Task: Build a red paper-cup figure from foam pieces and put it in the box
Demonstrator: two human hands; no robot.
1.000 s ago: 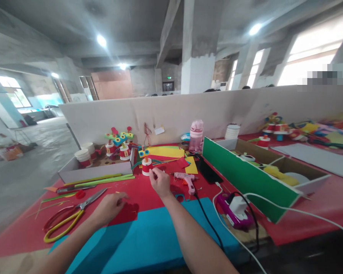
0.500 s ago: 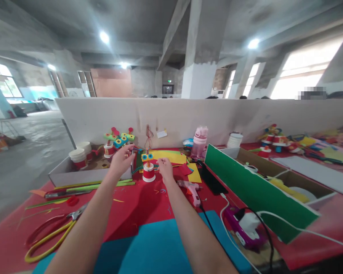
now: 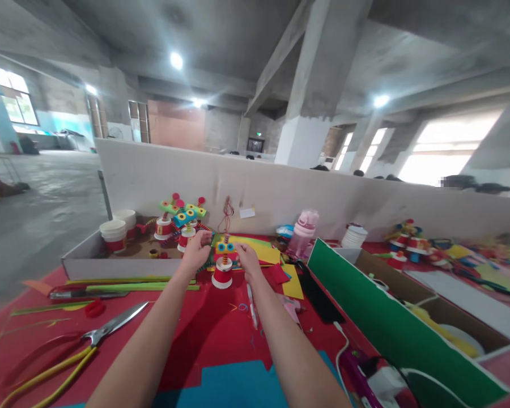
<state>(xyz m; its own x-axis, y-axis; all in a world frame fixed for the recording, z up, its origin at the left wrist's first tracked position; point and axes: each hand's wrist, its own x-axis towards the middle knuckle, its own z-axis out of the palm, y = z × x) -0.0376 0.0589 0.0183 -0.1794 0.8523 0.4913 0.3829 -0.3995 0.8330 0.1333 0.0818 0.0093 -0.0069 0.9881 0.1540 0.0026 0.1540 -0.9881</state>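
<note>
A small paper-cup robot (image 3: 222,275) stands upright on the red table cover, with a red and white cup body, a yellow tube head with blue ringed eyes, and coiled springs. My right hand (image 3: 247,259) is at the right end of its head, fingers pinched together against it; what lies between the fingertips is hard to see. On the other side, my left hand (image 3: 196,252) hovers beside the head, fingers and thumb apart and holding nothing. Its palm partly hides a dark green coiled arm. Several similar robots (image 3: 186,216) stand behind my left hand.
Large scissors (image 3: 94,338) lie open at left, near green paper strips (image 3: 144,287). A white pen (image 3: 252,309) and a pink glue gun (image 3: 292,306) lie by my right forearm. A green-sided box (image 3: 386,317), power strip (image 3: 359,368) and pink bottle (image 3: 304,232) stand at right.
My left hand has come lower and closer to the robot's head. My right fingertips have moved in against the head's right end. The view has tilted; the robot stays in place.
</note>
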